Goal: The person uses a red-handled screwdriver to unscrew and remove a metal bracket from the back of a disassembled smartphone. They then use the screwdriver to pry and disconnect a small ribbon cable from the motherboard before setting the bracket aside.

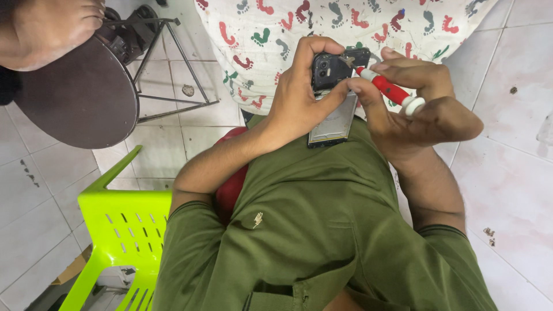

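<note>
My left hand (299, 98) grips an opened phone (334, 103) with its back cover off, thumb and fingers wrapped around its upper part by the camera module. My right hand (420, 109) holds a red and white screwdriver (391, 89), its tip resting on the phone's top edge. Both hands are raised in front of my green shirt (311, 230).
A white cloth with coloured footprint pattern (322, 29) lies ahead on the tiled floor (512, 173). A lime green plastic chair (121, 224) stands at lower left. A round brown stool with metal legs (80, 92) is at upper left, with another person's bare foot (52, 26) on it.
</note>
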